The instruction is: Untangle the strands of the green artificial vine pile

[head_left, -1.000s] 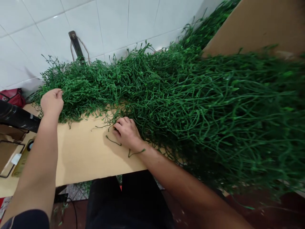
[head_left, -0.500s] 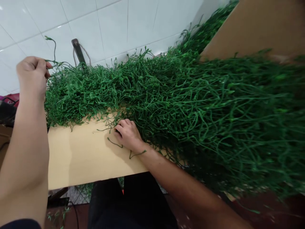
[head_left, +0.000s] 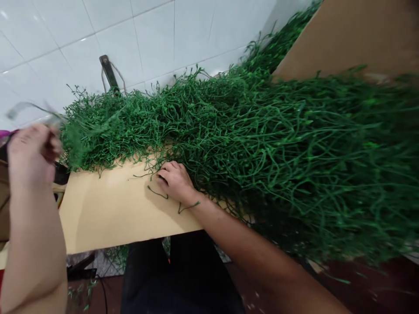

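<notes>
A long heap of thin green plastic stems point(head_left: 235, 126) covers the back and right of a tan board point(head_left: 114, 209). My left hand point(head_left: 34, 148), smeared by motion, is at the heap's left end with its fingers closed round a green stem point(head_left: 36, 107) that trails up and to the left. My right hand point(head_left: 175, 181) rests on the board at the heap's front edge, fingers curled; what lies under them, if anything, is hidden. Two loose stem pieces point(head_left: 157, 192) lie near my right hand and wrist.
Behind the heap rises a white tiled wall point(head_left: 153, 35), with a dark bracket point(head_left: 109, 74) and cord in front. A large cardboard sheet point(head_left: 356, 39) stands at the upper right. My dark-clothed legs point(head_left: 183, 274) are below the board, and scraps lie on the red floor.
My left hand has moved down and to the left, drawing the green stem away from the heap's left end. My right hand stays in the same place.
</notes>
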{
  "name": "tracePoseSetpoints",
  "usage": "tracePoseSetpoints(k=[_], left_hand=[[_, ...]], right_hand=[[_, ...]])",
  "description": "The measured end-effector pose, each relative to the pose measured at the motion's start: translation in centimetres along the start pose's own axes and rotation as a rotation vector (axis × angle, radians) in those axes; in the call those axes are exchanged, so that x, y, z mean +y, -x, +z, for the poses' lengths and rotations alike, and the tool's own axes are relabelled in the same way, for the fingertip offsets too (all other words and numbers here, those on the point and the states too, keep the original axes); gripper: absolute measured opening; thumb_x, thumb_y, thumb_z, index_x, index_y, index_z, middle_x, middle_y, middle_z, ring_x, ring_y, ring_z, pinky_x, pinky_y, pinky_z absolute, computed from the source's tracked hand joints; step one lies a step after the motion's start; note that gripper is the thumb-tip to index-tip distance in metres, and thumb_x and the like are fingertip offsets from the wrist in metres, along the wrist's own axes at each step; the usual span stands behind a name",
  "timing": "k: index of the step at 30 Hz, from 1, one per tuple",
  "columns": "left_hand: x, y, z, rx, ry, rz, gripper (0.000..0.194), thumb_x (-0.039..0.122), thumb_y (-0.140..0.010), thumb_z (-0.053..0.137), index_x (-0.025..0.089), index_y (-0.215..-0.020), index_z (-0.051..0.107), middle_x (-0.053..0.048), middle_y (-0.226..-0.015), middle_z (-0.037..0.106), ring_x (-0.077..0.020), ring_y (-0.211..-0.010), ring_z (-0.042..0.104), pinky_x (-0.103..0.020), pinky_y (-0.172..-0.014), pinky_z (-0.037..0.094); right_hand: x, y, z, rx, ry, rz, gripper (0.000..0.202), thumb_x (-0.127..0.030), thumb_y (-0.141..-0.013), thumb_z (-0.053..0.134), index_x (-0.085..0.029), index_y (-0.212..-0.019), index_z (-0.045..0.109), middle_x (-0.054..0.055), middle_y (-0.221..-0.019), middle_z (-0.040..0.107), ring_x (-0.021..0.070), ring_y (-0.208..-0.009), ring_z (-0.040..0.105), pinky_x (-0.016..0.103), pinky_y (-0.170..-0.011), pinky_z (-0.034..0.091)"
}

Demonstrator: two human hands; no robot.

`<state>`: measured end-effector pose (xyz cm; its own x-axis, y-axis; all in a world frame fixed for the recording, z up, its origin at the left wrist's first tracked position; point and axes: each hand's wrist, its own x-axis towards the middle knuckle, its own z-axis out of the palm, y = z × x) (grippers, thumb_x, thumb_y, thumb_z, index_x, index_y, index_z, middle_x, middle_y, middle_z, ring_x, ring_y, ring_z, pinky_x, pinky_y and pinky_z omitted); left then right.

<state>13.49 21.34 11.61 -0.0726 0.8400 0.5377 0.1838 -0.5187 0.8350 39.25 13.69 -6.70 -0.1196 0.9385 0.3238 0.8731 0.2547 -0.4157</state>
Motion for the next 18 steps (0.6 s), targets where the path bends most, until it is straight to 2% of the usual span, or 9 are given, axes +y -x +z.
tracePoseSetpoints(k=[1, 4, 7, 11, 13, 15, 18], left_hand=[[-0.8, 2.0, 0.2, -0.085, -0.063, -0.042, 0.021, 0.034, -0.068, 0.069, 0.015, -0.065, 0.058, 0.001, -0.059, 0.057, -0.0050, -0.047, 0.044, -0.017, -0.041, 0.033], [-3.1, 7.1, 0.5, -0.530, -0.393, -0.088, 0.022, 0.038, -0.071, 0.065, 0.017, -0.066, 0.068, -0.003, -0.057, 0.062, -0.0105, -0.052, 0.053, -0.020, -0.047, 0.042], [-4.8, 10.1, 0.2, -0.691, -0.540, -0.111, 0.024, 0.039, -0.076, 0.058, 0.018, -0.076, 0.069, -0.005, -0.068, 0.068, -0.0151, -0.062, 0.061, -0.025, -0.058, 0.049], [-5.6, 11.5, -0.3, -0.747, -0.609, -0.211, 0.029, 0.040, -0.077, 0.056, 0.016, -0.086, 0.070, -0.009, -0.090, 0.071, -0.0184, -0.079, 0.065, -0.029, -0.072, 0.051], [-5.7, 11.9, -0.2, -0.707, -0.553, -0.263, 0.030, 0.041, -0.075, 0.057, 0.015, -0.086, 0.069, -0.009, -0.089, 0.071, -0.0186, -0.079, 0.065, -0.031, -0.073, 0.052], [-5.7, 12.4, 0.3, -0.632, -0.469, -0.314, 0.030, 0.041, -0.074, 0.058, 0.014, -0.085, 0.067, -0.009, -0.085, 0.071, -0.0177, -0.075, 0.064, -0.031, -0.072, 0.052], [-5.9, 13.5, 1.5, -0.566, -0.360, -0.348, 0.028, 0.038, -0.073, 0.059, 0.014, -0.085, 0.065, -0.008, -0.083, 0.069, -0.0155, -0.071, 0.062, -0.029, -0.070, 0.051]], right_hand=[[0.0, 0.0, 0.0, 0.008, -0.024, 0.005, 0.025, -0.029, -0.086, 0.048, -0.017, -0.092, 0.069, 0.008, -0.102, 0.063, 0.0215, -0.098, 0.047, 0.035, -0.084, 0.035], [0.4, 0.1, -0.1, 0.077, -0.114, -0.005, 0.027, -0.026, -0.085, 0.049, -0.014, -0.100, 0.068, 0.011, -0.104, 0.063, 0.0217, -0.099, 0.049, 0.035, -0.087, 0.039], [1.1, 0.0, -1.4, 0.151, -0.160, -0.041, 0.028, -0.023, -0.085, 0.048, -0.011, -0.100, 0.068, 0.012, -0.102, 0.064, 0.0215, -0.099, 0.051, 0.035, -0.089, 0.042], [1.1, -0.6, -5.0, 0.140, -0.240, -0.038, 0.023, -0.023, -0.084, 0.049, -0.013, -0.086, 0.069, 0.009, -0.088, 0.066, 0.0183, -0.086, 0.057, 0.032, -0.080, 0.045], [0.4, -1.2, -6.4, 0.122, -0.303, 0.003, 0.023, -0.026, -0.085, 0.048, -0.014, -0.080, 0.067, 0.006, -0.078, 0.064, 0.0149, -0.074, 0.056, 0.028, -0.070, 0.043], [-0.7, -1.9, -6.6, 0.064, -0.391, 0.059, 0.030, -0.033, -0.088, 0.046, -0.014, -0.074, 0.065, 0.004, -0.068, 0.061, 0.0120, -0.064, 0.052, 0.026, -0.062, 0.039], [-2.8, -3.2, -4.4, -0.163, -0.592, 0.155, 0.041, -0.043, -0.089, 0.045, -0.014, -0.063, 0.058, 0.001, -0.058, 0.054, 0.0088, -0.055, 0.045, 0.025, -0.057, 0.034]])
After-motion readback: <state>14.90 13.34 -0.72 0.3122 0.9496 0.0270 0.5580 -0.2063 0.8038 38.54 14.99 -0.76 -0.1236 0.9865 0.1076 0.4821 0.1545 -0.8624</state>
